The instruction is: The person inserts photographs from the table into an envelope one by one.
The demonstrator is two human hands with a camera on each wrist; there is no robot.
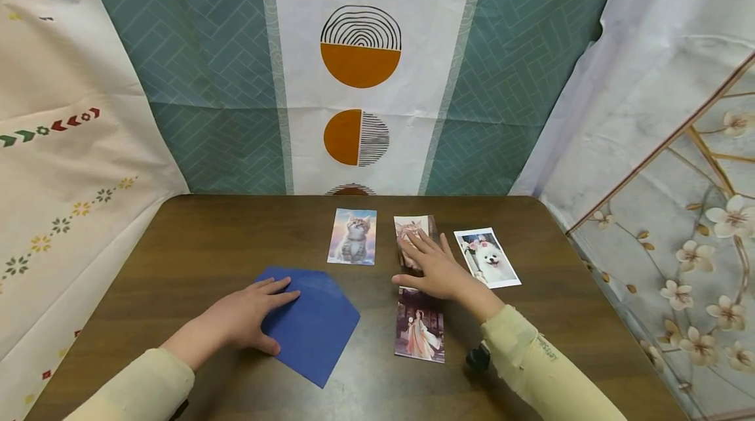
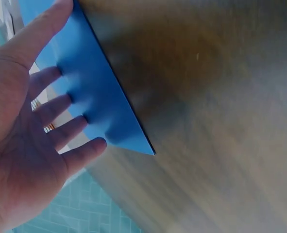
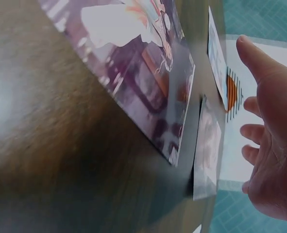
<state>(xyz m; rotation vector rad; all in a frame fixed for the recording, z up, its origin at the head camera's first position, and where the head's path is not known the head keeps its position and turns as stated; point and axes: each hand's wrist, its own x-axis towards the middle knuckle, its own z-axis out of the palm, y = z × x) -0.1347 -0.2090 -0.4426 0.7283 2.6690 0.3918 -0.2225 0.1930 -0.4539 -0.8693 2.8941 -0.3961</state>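
Note:
My left hand rests with spread fingers on the left part of a blue envelope, which lies askew on the table. In the left wrist view its fingertips meet the blue paper. My right hand, fingers extended, is over a cat picture card and hides much of it. The right wrist view has this hand raised beside that card, with nothing in its grasp. Just below it lies a photo card of a figure in flowing robes.
A kitten card lies toward the back of the brown wooden table. To the right is a white-bordered photo of a fluffy white dog. Patterned curtains hang along the table's back and sides.

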